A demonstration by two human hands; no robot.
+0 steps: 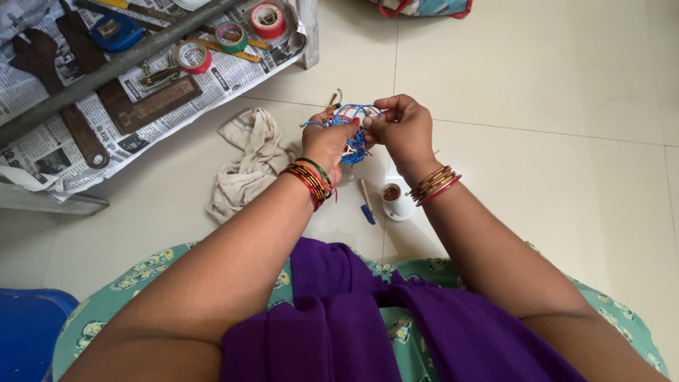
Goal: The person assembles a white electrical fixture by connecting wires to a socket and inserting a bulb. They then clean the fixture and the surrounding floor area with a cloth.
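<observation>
A tangled bundle of blue, red and white wires [353,145] is held up over the tiled floor between both hands. My left hand [327,139] grips the bundle from the left, fingers closed around it. My right hand [402,126] pinches a loop of blue wire at the bundle's top right. Both wrists wear red, gold and green bangles. Part of the bundle is hidden behind my left hand.
A crumpled beige cloth [244,166] lies left of my hands. A small white lamp holder [394,199] and a blue-handled tool [366,203] rest below them. Newspaper [233,71] at top left carries tape rolls [267,20], a metal bar and tools. A blue container [28,329] sits at bottom left.
</observation>
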